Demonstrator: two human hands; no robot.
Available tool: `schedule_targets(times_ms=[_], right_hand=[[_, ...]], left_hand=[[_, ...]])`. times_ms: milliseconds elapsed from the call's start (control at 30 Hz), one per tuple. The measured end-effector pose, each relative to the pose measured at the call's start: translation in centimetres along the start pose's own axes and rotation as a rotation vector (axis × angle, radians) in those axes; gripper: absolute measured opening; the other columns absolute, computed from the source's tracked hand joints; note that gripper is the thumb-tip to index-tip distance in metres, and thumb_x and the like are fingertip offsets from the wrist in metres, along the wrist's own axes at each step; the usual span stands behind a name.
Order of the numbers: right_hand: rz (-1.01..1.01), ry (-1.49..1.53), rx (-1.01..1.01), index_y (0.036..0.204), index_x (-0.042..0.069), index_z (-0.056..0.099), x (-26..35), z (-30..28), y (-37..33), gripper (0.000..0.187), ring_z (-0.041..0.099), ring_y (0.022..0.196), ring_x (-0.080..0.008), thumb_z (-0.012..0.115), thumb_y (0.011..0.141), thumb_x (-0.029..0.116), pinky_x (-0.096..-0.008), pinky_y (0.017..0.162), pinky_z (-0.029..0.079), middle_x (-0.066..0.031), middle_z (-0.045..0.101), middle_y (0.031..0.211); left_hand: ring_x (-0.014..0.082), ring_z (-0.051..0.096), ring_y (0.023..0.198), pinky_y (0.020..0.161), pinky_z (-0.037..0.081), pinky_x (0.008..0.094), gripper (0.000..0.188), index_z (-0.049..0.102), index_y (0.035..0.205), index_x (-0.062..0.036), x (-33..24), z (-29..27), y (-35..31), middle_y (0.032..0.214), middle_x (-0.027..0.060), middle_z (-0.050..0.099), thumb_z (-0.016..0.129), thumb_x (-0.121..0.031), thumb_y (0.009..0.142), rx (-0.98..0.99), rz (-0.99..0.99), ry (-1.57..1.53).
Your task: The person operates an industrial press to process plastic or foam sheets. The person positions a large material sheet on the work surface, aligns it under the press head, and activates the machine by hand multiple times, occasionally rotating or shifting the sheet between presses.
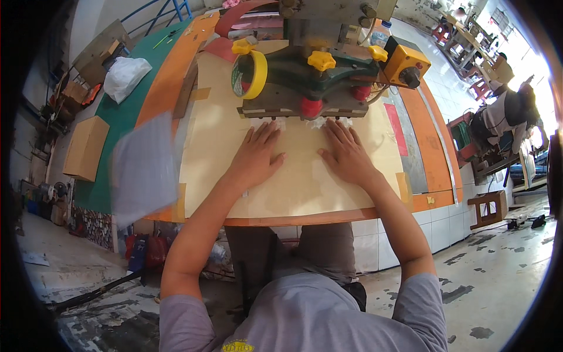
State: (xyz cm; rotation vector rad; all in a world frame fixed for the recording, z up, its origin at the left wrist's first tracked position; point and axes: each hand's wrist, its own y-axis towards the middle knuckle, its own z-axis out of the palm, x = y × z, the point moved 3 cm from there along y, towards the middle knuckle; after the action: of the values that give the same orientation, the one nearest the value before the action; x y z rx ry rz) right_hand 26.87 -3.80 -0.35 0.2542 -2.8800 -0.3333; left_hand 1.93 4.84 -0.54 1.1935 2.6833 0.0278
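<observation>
My left hand (pixel 257 154) lies palm down on a cream-coloured sheet (pixel 293 190) that covers the worktable, its fingers stretched out. Mirroring it, my right hand (pixel 347 154) rests flat with fingers extended forward and thumb apart. Both sets of fingertips reach to the front edge of a dark press head (pixel 305 107). Thin, whitish, see-through pieces (pixel 316 124) show by the fingertips under that edge; their kind is unclear. The press has a green frame (pixel 293 73) with yellow knobs (pixel 322 60) and red round parts (pixel 311 107). Neither hand grips anything.
A yellow tape roll (pixel 258 74) hangs at the press's left. A yellow control box (pixel 404 63) sits at its right. To the left are a pale translucent sheet (pixel 145 167), a cardboard box (pixel 86 148) and a white plastic bag (pixel 126 77). Another person (pixel 504 114) works far right.
</observation>
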Motion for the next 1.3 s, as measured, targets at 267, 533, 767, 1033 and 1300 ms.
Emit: schedule_targets(times_ms=[267,533,767,1033,1300], right_hand=[[0.014,0.006,0.007,0.158,-0.003,0.042,-0.1,0.0,0.3,0.07,0.029,0.159,-0.038,0.053,0.108,0.045,-0.0564,0.129,0.023,-0.0212,0.036,0.169],[-0.013,0.024,-0.007,0.157,-0.001,0.044,0.1,-0.9,-1.1,0.066,0.03,0.158,-0.037,0.054,0.108,0.041,-0.0539,0.13,0.021,-0.0216,0.037,0.168],[0.174,0.144,-0.022,0.154,0.003,0.05,0.3,-4.2,-8.7,0.055,0.034,0.157,-0.034,0.057,0.107,0.03,-0.0531,0.13,0.021,-0.0146,0.043,0.166],[0.245,0.197,-0.296,0.14,0.004,0.064,0.0,-4.6,-13.4,0.042,0.046,0.151,-0.0324,0.053,0.107,0.029,-0.0506,0.127,0.026,-0.0131,0.06,0.152],[0.235,0.214,-0.388,0.125,-0.001,0.072,0.2,-4.7,-13.4,0.041,0.056,0.142,-0.0346,0.048,0.109,0.029,-0.0473,0.119,0.037,-0.015,0.069,0.139]], left_hand=[[0.033,0.028,0.16,0.133,0.018,0.0505,0.07,0.041,0.159,0.0009,0.2,0.1,0.3,0.172,0.0186,0.031,0.058,-0.04,0.105,-0.018,-0.001,-0.039],[0.0342,0.032,0.158,0.132,0.021,0.0516,0.063,0.047,0.154,0.002,-0.8,-1.7,-1.9,0.169,0.0168,0.037,0.057,-0.037,0.106,-0.023,-0.013,-0.12],[0.0353,0.038,0.155,0.129,0.024,0.0549,0.055,0.055,0.148,-0.0021,-1.1,-3.2,-11.6,0.164,0.014,0.046,0.062,-0.029,0.101,-0.116,-0.009,-0.245],[0.0393,0.05,0.146,0.119,0.038,0.0584,0.055,0.061,0.141,-0.0041,-1.7,-1.5,-15.1,0.155,0.0149,0.056,0.065,-0.037,0.097,-0.402,-0.018,-0.216],[0.0369,0.07,0.118,0.101,0.053,0.0471,0.039,0.072,0.114,-0.0031,-1.5,0.0,-16.0,0.127,0.0141,0.073,0.059,-0.036,0.099,-0.702,-0.064,-0.185]])
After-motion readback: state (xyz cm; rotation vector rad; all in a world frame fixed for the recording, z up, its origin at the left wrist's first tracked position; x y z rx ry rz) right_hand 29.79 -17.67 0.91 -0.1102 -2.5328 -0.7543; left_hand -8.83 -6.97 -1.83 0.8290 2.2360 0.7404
